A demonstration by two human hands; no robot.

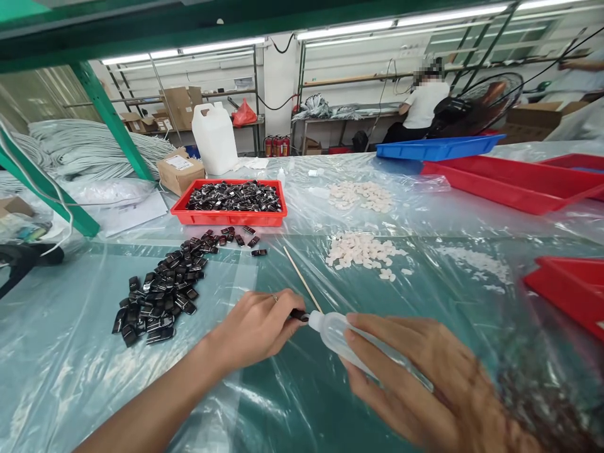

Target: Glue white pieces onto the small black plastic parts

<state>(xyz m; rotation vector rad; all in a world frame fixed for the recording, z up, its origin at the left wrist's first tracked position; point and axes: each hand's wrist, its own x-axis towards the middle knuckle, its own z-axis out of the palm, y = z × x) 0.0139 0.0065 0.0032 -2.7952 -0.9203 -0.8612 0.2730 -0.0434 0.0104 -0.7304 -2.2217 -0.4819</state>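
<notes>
Between the fingertips of my left hand (pixel 262 324) is a small black plastic part (pixel 299 314), mostly covered by the fingers. My right hand (pixel 415 371) is wrapped round a translucent squeeze bottle (pixel 337 333), tilted so its white tip meets or nearly meets the black part; I cannot tell if they touch. Left of my hands lies a loose pile of similar glossy black parts (pixel 165 289). A thin wooden stick (pixel 302 277) lies on the plastic sheet just beyond the bottle tip. Farther back sits a heap of small whitish pieces (pixel 361 250).
A red tray (pixel 229 218) full of black parts stands at the back left, near a white jug (pixel 214 138). More whitish pieces (pixel 361 195) lie behind. Red trays (pixel 509 182) and a blue tray (pixel 438 148) line the right. A green post (pixel 111 119) rises left. A person (pixel 422 104) sits beyond.
</notes>
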